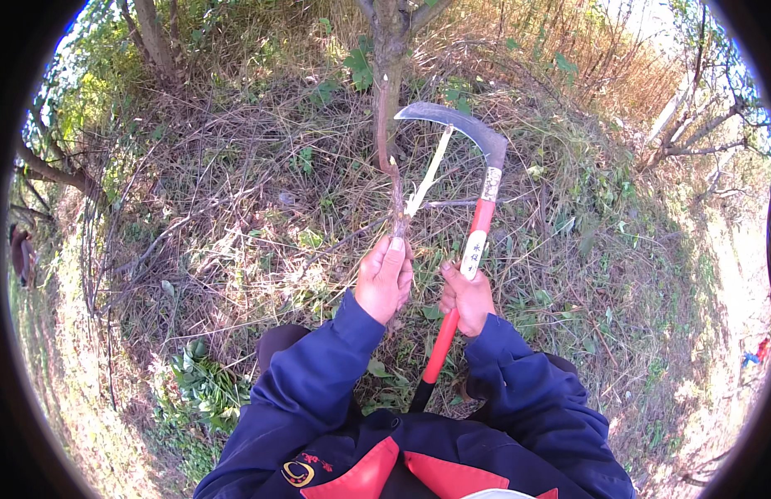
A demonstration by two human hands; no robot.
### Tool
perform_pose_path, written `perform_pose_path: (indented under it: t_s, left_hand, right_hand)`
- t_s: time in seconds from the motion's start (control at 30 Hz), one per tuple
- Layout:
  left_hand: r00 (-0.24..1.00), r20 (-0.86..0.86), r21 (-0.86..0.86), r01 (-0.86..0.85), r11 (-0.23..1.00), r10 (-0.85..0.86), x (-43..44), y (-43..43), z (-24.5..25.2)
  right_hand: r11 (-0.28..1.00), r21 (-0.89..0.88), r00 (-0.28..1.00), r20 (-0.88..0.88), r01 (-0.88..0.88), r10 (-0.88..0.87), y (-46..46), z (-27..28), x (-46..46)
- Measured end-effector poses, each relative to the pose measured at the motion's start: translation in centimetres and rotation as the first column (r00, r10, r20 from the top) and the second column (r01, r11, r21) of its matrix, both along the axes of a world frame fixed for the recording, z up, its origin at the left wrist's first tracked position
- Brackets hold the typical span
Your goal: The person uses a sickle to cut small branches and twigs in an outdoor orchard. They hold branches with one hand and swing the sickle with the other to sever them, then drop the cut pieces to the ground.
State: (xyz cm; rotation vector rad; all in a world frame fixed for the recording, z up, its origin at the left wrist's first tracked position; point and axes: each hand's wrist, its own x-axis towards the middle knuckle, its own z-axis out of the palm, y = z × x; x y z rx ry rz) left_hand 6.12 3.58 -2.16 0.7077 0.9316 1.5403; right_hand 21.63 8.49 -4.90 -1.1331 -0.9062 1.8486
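Observation:
My left hand [385,279] is closed around the lower end of a forked woody branch [397,193], held upright before me. One prong is brown with bark; the other is pale, stripped wood that rises to the right. In my right hand [468,296] is the red handle of a sickle [481,218], gripped around its middle. The sickle's curved, dark metal blade [454,118] arches to the left over the tip of the pale prong. A label with writing sits on the handle above my right hand, and the handle's black end reaches down towards my jacket.
A tree trunk [388,68] stands straight ahead, behind the branch. Dry grass and cut twigs [229,206] cover the ground around me. Green leafy stems [208,387] lie in a heap at lower left. More trees stand at both sides. A person [24,256] is at the far left.

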Motion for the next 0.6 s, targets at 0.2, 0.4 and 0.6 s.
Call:
perform_pose_path:
  t_s: [0.2, 0.4, 0.6]
  left_hand:
    - [0.999, -0.043, 0.001, -0.014, 1.000, 0.014, 0.2, -0.3, -0.1]
    - [1.000, -0.015, -0.034, 0.010, 0.999, -0.011, -0.2, -0.6, -0.1]
    - [1.000, -0.014, -0.009, -0.005, 1.000, 0.005, -0.4, -0.6, 0.1]
  right_hand:
    - [0.990, 0.073, 0.989, -0.091, 0.122, -0.115, 1.3, 1.6, 0.1]
    - [1.000, -0.004, 1.000, 0.006, 0.023, -0.023, -0.4, -0.8, -0.3]
    - [0.998, 0.017, 0.996, -0.073, 0.059, -0.058, 0.8, 0.6, 0.4]
